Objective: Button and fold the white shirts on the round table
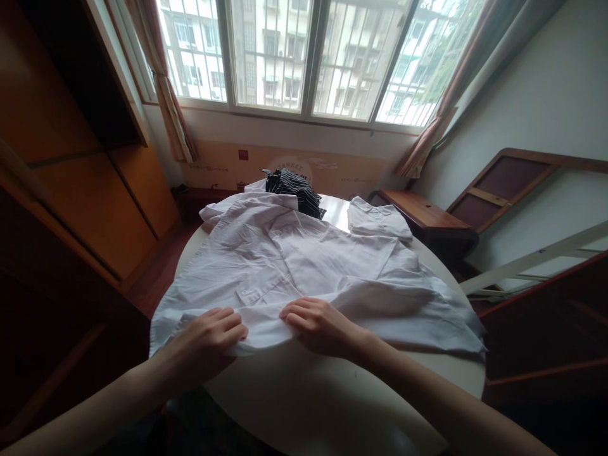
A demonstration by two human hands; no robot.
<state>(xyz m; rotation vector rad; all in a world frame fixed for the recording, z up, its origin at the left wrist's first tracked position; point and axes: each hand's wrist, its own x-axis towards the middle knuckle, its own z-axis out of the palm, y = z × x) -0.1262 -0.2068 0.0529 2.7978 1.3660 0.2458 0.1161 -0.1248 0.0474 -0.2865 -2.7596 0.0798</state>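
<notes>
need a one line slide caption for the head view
Both hands, left hand and right hand, press the near hem of a white shirt spread on a round white table.

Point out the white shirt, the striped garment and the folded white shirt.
white shirt [304, 259], head view, on its chest panel.
striped garment [291, 185], head view, on its bunched top.
folded white shirt [376, 221], head view, on its flat upper face.

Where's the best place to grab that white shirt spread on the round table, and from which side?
Probably the near hem of the white shirt, from the person's side. That edge lies bunched and slightly lifted at the table front, where the left hand and right hand already rest, so it could be pinched without reaching across.
</notes>
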